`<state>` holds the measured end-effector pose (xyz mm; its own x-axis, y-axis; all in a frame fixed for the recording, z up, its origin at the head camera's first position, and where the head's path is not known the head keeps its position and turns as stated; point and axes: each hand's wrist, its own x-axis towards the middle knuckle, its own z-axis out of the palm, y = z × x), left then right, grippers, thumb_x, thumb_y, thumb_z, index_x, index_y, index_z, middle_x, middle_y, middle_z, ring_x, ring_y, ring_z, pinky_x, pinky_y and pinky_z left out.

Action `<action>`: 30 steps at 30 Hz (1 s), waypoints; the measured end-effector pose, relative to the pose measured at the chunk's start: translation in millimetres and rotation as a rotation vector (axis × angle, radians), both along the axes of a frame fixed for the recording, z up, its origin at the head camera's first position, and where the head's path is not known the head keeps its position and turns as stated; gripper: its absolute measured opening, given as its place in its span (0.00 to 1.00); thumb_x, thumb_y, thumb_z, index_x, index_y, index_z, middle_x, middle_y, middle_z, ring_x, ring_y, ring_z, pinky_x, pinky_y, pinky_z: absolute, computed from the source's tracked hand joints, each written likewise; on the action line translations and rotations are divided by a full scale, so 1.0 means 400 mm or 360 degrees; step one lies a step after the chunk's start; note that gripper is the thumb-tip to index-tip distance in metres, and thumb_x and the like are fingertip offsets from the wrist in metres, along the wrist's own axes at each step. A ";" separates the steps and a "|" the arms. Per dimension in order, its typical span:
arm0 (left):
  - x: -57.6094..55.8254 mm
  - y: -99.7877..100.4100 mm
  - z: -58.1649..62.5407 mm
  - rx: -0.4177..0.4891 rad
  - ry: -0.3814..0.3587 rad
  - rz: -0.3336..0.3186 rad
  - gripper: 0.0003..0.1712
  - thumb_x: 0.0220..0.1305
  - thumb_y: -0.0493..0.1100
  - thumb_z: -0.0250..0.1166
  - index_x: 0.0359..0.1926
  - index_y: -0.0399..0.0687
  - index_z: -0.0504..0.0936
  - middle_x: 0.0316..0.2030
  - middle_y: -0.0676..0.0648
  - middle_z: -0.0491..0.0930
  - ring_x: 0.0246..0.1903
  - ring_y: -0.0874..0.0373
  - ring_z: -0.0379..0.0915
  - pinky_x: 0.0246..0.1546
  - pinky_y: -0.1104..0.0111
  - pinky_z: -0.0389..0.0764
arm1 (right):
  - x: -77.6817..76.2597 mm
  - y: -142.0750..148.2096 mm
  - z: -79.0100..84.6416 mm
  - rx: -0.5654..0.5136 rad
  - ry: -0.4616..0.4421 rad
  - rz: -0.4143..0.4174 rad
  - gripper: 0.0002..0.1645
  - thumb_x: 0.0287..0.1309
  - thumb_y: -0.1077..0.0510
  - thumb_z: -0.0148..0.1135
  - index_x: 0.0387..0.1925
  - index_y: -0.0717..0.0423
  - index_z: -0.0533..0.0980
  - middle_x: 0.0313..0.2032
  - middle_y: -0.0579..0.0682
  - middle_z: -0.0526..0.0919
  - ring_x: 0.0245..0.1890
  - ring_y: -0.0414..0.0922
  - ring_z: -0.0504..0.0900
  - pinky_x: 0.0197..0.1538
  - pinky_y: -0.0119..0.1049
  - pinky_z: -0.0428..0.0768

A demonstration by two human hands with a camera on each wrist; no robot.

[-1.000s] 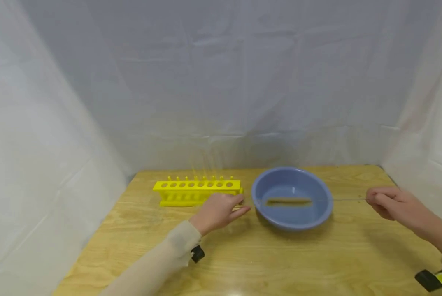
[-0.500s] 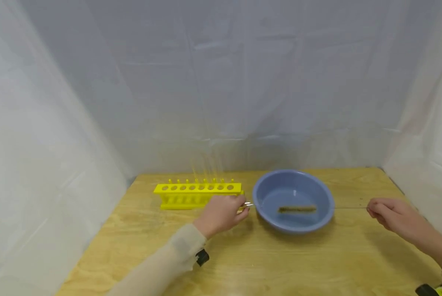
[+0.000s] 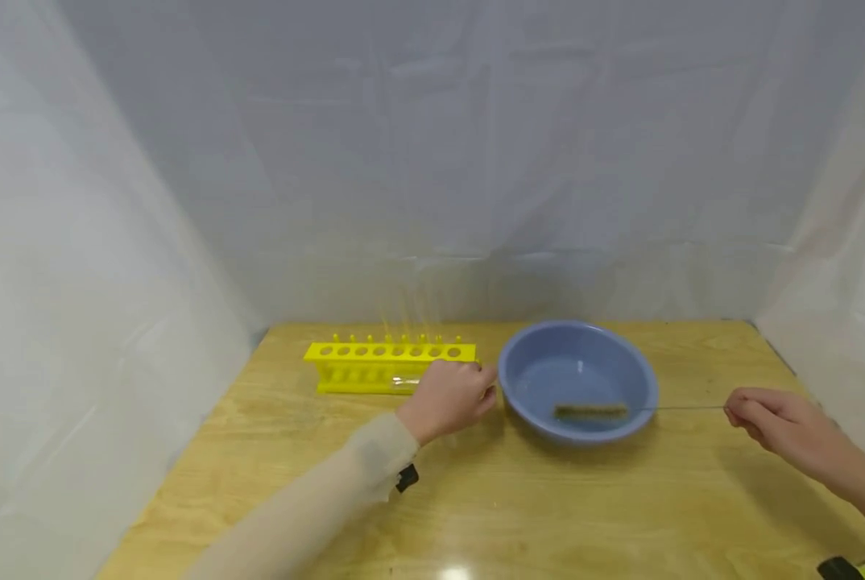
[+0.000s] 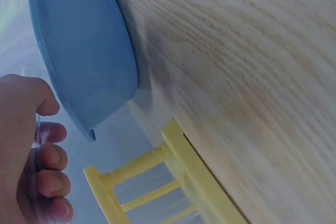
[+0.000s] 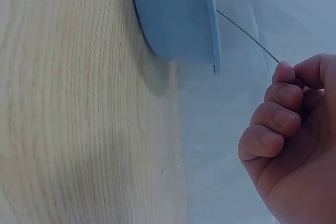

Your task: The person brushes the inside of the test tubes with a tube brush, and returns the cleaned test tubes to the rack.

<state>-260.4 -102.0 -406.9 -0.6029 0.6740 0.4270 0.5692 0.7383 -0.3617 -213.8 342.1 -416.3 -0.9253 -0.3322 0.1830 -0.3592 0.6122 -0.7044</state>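
My left hand, by the basin's left rim, grips a clear glass test tube, one end of which shows left of the hand, in front of the rack. In the left wrist view the fingers curl around this tube. My right hand pinches the end of the thin twisted wire handle of a test tube brush. The brown bristles lie level over or inside the front of the blue basin; whether they touch it I cannot tell. Brush and tube are apart.
A yellow test tube rack with a row of holes and pegs stands left of the basin, behind my left hand. The wooden table ends at pale plastic sheeting at the back and sides.
The tube's end, which showed right of the left hand, now shows on its left. The brush bristles have shifted right within the basin, away from the left hand.
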 end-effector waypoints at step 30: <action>-0.007 0.016 0.024 -0.0370 0.0278 0.0037 0.09 0.69 0.44 0.63 0.43 0.56 0.89 0.38 0.49 0.88 0.36 0.55 0.85 0.35 0.63 0.84 | 0.008 -0.019 -0.027 -0.0166 -0.0033 0.0106 0.19 0.80 0.59 0.42 0.33 0.57 0.76 0.16 0.48 0.64 0.14 0.43 0.62 0.18 0.37 0.66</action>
<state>-263.2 -95.5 -397.2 -0.5501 0.7530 0.3611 0.4675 0.6360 -0.6140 -210.7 334.4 -427.1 -0.9057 -0.3733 0.2010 -0.3814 0.5104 -0.7708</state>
